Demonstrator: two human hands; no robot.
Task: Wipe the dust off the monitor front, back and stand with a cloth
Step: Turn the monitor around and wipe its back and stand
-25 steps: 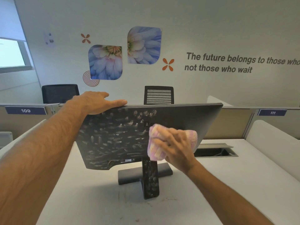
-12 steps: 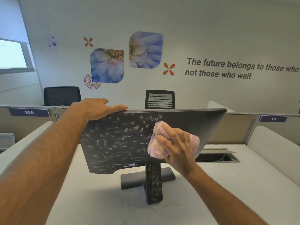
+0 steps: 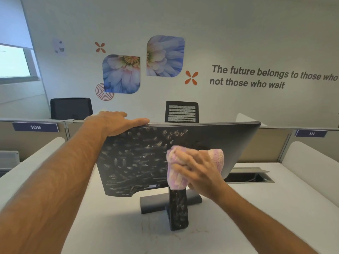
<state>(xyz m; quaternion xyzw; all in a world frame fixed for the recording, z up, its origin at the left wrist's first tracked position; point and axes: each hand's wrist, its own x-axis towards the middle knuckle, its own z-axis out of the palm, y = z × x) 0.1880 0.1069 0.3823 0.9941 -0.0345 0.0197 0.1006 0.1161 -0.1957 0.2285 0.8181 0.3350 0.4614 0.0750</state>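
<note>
Head view: left hand [image 3: 117, 123] flat on the dusty monitor [image 3: 146, 158] back's top edge, apparently steadying it on the tabletop [image 3: 110, 231]; right hand [image 3: 200, 171] clutching pink cloth [image 3: 176, 178] against panel.

Two black office chairs [image 3: 71, 108] [image 3: 182, 111] stand beyond the white worktop [image 3: 256, 208]; blue flower pictures [image 3: 121, 73] hang on the far wall.

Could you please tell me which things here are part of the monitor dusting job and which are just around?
In the job:
monitor
stand
cloth
left hand, on the monitor's top edge
right hand, holding the cloth

Just around:
two chairs
desk cable hatch
wall flower pictures
</note>
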